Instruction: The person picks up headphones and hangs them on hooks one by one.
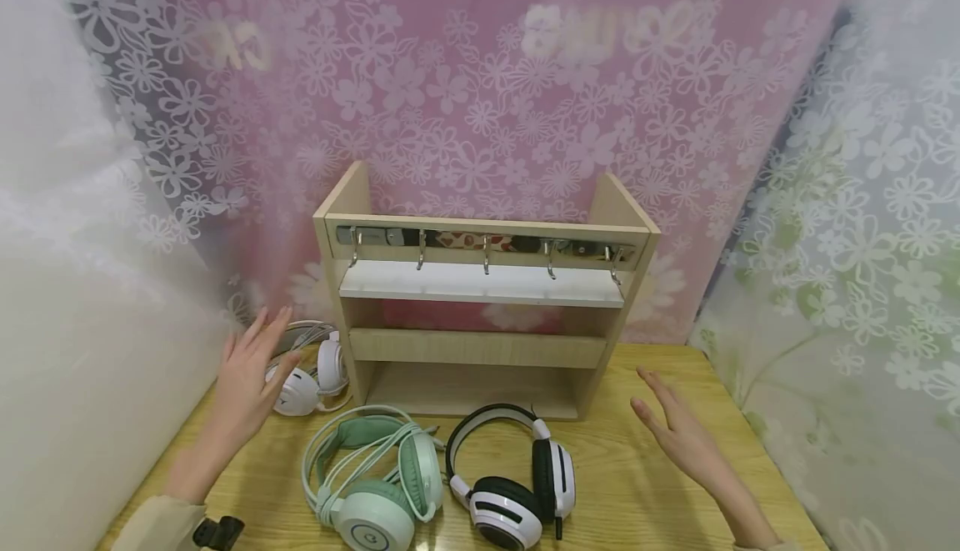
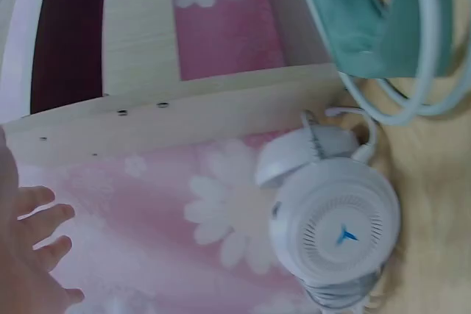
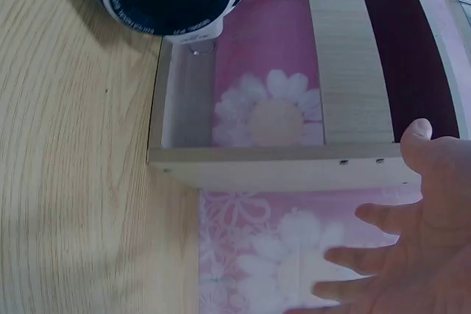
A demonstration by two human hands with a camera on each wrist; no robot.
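Observation:
My left hand (image 1: 246, 380) is held up with fingers spread, left of the wooden shelf rack (image 1: 480, 349), holding nothing. In the head view it overlaps part of a white headset (image 1: 298, 391) lying behind it; the left wrist view shows that headset's round earcup (image 2: 340, 226). On the other side, my right hand (image 1: 686, 434) hovers over the table with straight fingers and nothing in it. Between the hands lie a mint-green headset (image 1: 375, 484) with its cable wound about it and a black-and-white headset (image 1: 510, 484), both in front of the rack.
Several metal hooks (image 1: 486, 255) line the rack's top front bar, above a white shelf (image 1: 480, 283). The wooden table (image 1: 615, 484) bears everything. A pink flowered curtain (image 1: 480, 76) hangs behind, and pale sheets (image 1: 870, 284) close off both sides.

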